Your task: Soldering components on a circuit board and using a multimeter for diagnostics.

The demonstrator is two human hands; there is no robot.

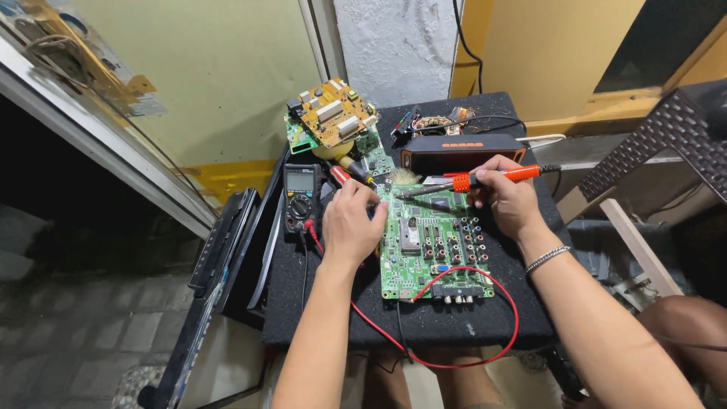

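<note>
A green circuit board [432, 250] with rows of round connectors lies on a black mat [454, 318]. My right hand [506, 198] grips an orange-handled soldering iron [485, 179], its tip pointing left at the board's upper edge. My left hand [352, 223] rests closed at the board's upper left corner; something thin may be pinched in its fingers, but it is hidden. A red lead [485, 318] loops across the board's lower edge and off the mat's front.
A black multimeter [301, 198] lies left of my left hand. A yellow-brown circuit board [333, 115] sits stacked on other boards at the back left. A black and orange speaker [462, 151] stands behind the green board. Red-handled screwdrivers [348, 173] lie near the meter.
</note>
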